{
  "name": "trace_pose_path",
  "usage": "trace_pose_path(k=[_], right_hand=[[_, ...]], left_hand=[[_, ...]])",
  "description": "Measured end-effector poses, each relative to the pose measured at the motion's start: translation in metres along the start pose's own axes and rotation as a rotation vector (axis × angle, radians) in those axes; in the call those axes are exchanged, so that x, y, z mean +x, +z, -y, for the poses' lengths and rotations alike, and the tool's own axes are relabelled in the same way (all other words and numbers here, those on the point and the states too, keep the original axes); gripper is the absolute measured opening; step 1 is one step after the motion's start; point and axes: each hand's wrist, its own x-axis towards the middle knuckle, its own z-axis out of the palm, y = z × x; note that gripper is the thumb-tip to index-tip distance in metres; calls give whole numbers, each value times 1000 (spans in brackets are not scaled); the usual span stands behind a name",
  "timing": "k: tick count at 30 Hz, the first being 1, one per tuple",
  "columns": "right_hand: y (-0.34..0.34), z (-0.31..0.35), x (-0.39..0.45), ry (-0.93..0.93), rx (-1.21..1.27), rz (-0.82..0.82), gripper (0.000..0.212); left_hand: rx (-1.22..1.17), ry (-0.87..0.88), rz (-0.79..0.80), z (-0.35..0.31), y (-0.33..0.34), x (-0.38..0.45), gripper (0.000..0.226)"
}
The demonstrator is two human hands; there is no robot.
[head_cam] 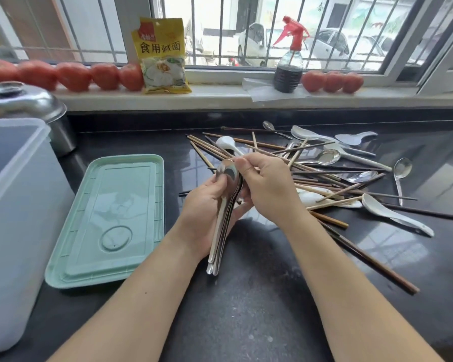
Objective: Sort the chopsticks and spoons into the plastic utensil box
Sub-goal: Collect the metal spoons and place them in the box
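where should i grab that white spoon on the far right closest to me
Take the white spoon by its handle, which points right and toward you and lies bare on the counter. Come from above on the right; chopsticks crowd the bowl end, so a grip there looks harder.

Daylight pours in through the barred window [272,30] at the top, and the street behind it is washed out almost to white. Below the window, the dark countertop [246,309] carries pale reflected glare and a soft shadow just beneath the forearms. Straight lines bow near the edges from the wide lens. Detail looks slightly soft throughout, perhaps from compression.
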Motion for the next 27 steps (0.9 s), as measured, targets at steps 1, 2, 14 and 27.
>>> trace_pose_path(k=[1,2,14,27], right_hand=[[1,1,-1,6,-5,7,25],[2,1,-1,11,-7,7,23],[-30,-2,8,33,-251,-357,16],[-144,-92,87,674,-877,-379,33]], left_hand=[[-3,-9,10,0,1,-1,39],[0,-17,5,0,2,-1,40],[165,53,-123,-2,9,-4,32],[91,20,-158,-3,6,0,23]])
